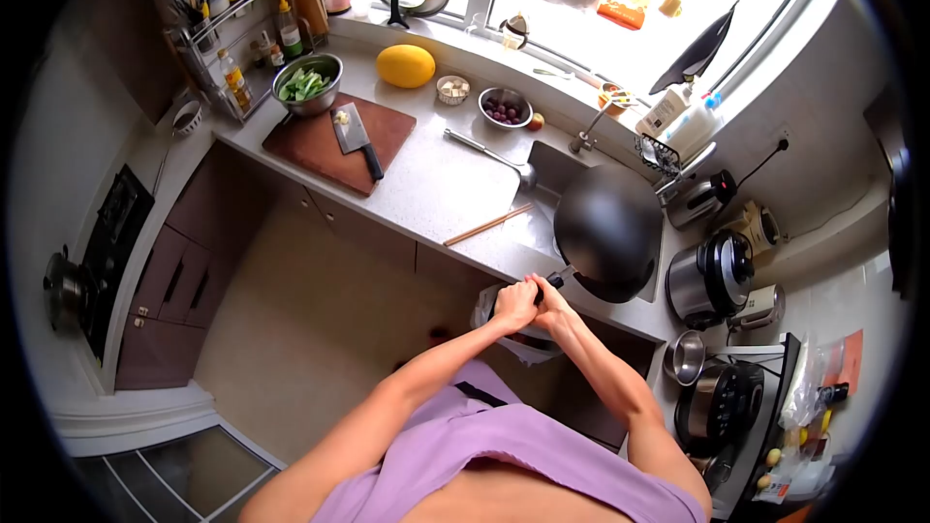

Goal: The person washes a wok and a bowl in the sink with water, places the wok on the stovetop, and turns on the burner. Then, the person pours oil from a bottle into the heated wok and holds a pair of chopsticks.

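Note:
Both my hands grip the black handle of a dark wok (608,223), which is tilted over the sink (554,170) with its rounded side showing, slightly blurred. My left hand (515,304) is closed round the handle, and my right hand (552,304) is closed on it just beside. Wooden chopsticks (487,224) lie on the counter left of the sink. A metal ladle (489,155) rests behind them, its bowl at the sink's edge. Below my hands, a bin with a white bag (484,305) is partly hidden.
A cleaver (351,131) lies on a brown cutting board (395,126) beside a bowl of greens (307,85). Behind are a yellow melon (406,66) and a bowl of dark fruit (505,108). A pressure cooker (710,278) and kettle (699,200) stand right of the sink.

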Demonstrator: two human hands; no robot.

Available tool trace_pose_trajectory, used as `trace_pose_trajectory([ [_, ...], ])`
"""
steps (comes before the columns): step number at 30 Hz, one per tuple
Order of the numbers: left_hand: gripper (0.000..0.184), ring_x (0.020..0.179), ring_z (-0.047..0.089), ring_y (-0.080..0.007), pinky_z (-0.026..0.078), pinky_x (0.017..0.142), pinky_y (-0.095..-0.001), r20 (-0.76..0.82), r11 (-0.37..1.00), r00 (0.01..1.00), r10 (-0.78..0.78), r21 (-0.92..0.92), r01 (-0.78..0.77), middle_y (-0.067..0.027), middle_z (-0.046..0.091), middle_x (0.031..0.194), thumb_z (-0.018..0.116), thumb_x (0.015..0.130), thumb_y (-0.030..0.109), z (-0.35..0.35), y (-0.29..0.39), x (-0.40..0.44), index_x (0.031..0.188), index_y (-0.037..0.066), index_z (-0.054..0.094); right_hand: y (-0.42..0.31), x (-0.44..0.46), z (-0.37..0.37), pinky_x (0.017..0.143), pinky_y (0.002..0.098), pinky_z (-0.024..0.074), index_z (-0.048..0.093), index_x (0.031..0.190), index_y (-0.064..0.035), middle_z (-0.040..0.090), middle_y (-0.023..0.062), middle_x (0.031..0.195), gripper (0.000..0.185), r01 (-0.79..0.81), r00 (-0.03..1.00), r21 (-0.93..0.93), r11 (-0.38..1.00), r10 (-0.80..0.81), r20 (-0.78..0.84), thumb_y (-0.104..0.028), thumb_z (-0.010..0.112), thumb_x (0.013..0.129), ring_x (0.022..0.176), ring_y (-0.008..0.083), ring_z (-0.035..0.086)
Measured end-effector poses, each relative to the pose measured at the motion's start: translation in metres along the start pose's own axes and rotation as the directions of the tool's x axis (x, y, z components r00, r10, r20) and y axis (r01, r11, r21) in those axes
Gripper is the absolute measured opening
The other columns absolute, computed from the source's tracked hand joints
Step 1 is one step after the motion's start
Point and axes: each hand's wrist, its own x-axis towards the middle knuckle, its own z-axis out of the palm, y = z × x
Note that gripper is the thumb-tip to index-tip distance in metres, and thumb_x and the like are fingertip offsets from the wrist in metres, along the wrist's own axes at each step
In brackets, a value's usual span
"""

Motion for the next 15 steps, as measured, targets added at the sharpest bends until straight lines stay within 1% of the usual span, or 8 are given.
trace_pose_trajectory([
  [3, 0.015, 0.071, 0.065, -0.0372, 0.052, 0.063, -0.0488, 0.033, 0.999, 0.999, 0.007, -0.051, -0.005, -0.0203, 0.064, 0.073, 0.058, 0.069, 0.011, -0.013, -0.006, 0.006, 0.078, -0.001, 0.058, -0.001, 0.004, 0.008, 0.089, 0.0419, 0.0469, 0.063, 0.098, -0.0159, 0.062, 0.0, 0.101, 0.019, -0.017, 1.0, -0.025, 1.0, 0.016, -0.019, -0.032, 0.063, 0.087, 0.099, 0.0198, 0.057],
  [5, 0.016, 0.072, 0.065, -0.0377, 0.052, 0.064, -0.0492, 0.054, 0.999, 0.999, 0.008, -0.044, -0.005, -0.0215, 0.064, 0.074, 0.058, 0.067, 0.01, -0.016, -0.016, 0.011, 0.077, -0.002, 0.059, 0.001, 0.024, 0.003, 0.091, 0.043, 0.0454, 0.067, 0.096, -0.0168, 0.063, 0.0008, 0.106, 0.022, -0.025, 1.0, -0.01, 1.0, 0.026, 0.002, -0.036, 0.063, 0.087, 0.1, 0.0211, 0.058],
  [7, 0.016, 0.072, 0.064, -0.0388, 0.052, 0.064, -0.05, 0.162, 1.0, 0.987, 0.005, -0.026, -0.001, -0.0231, 0.064, 0.075, 0.057, 0.066, 0.01, -0.026, -0.019, 0.019, 0.076, -0.002, 0.061, -0.003, 0.024, 0.01, 0.093, 0.0451, 0.0441, 0.063, 0.102, -0.0179, 0.06, 0.0012, 0.112, 0.024, -0.056, 0.996, -0.031, 0.998, 0.058, 0.066, -0.037, 0.062, 0.088, 0.105, 0.0221, 0.055],
  [8, 0.017, 0.073, 0.064, -0.0394, 0.051, 0.064, -0.0503, 0.15, 0.999, 0.989, -0.004, -0.04, 0.01, -0.0246, 0.064, 0.075, 0.057, 0.065, 0.01, -0.028, -0.02, 0.022, 0.075, -0.003, 0.062, -0.003, 0.018, 0.019, 0.093, 0.0465, 0.0436, 0.063, 0.103, -0.0188, 0.06, 0.0024, 0.112, 0.025, -0.046, 0.998, -0.057, 0.997, 0.049, 0.044, -0.039, 0.06, 0.088, 0.106, 0.0228, 0.055],
  [9, 0.018, 0.073, 0.064, -0.0402, 0.051, 0.065, -0.0504, 0.166, 0.998, 0.985, -0.047, -0.041, 0.054, -0.0249, 0.064, 0.076, 0.058, 0.064, 0.01, -0.034, -0.018, 0.025, 0.076, -0.003, 0.062, -0.001, 0.022, 0.019, 0.091, 0.0477, 0.0438, 0.061, 0.107, -0.0198, 0.059, 0.0034, 0.113, 0.028, -0.031, 0.996, -0.044, 0.999, 0.035, 0.088, -0.041, 0.059, 0.088, 0.107, 0.0239, 0.054],
  [11, 0.023, 0.074, 0.064, -0.0414, 0.051, 0.064, -0.0508, 0.223, 0.995, 0.975, -0.012, -0.09, 0.033, -0.0259, 0.063, 0.077, 0.058, 0.063, 0.011, -0.043, -0.021, 0.029, 0.08, -0.004, 0.061, -0.003, 0.03, 0.017, 0.089, 0.048, 0.0449, 0.058, 0.113, -0.0206, 0.058, 0.0029, 0.114, 0.032, -0.031, 0.997, -0.012, 0.999, 0.032, 0.073, -0.04, 0.059, 0.088, 0.106, 0.025, 0.055],
  [13, 0.028, 0.075, 0.063, -0.0428, 0.05, 0.063, -0.051, 0.241, 0.978, 0.969, 0.047, -0.207, 0.004, -0.0278, 0.062, 0.078, 0.058, 0.063, 0.012, -0.048, -0.021, 0.032, 0.084, -0.005, 0.06, -0.002, 0.006, 0.024, 0.087, 0.0475, 0.0459, 0.056, 0.116, -0.017, 0.057, 0.0053, 0.113, 0.036, 0.063, 0.991, -0.075, 0.995, -0.053, 0.121, -0.039, 0.06, 0.088, 0.104, 0.025, 0.056],
  [15, 0.032, 0.074, 0.062, -0.0431, 0.049, 0.061, -0.0501, 0.238, 0.922, 0.952, 0.192, -0.376, -0.092, -0.0299, 0.061, 0.081, 0.06, 0.063, 0.015, -0.038, -0.031, 0.037, 0.088, -0.005, 0.06, 0.001, -0.005, 0.024, 0.086, 0.0461, 0.0471, 0.055, 0.116, -0.011, 0.057, 0.0094, 0.114, 0.038, 0.236, 0.965, -0.155, 0.959, -0.212, 0.157, -0.036, 0.06, 0.088, 0.103, 0.0246, 0.057],
])
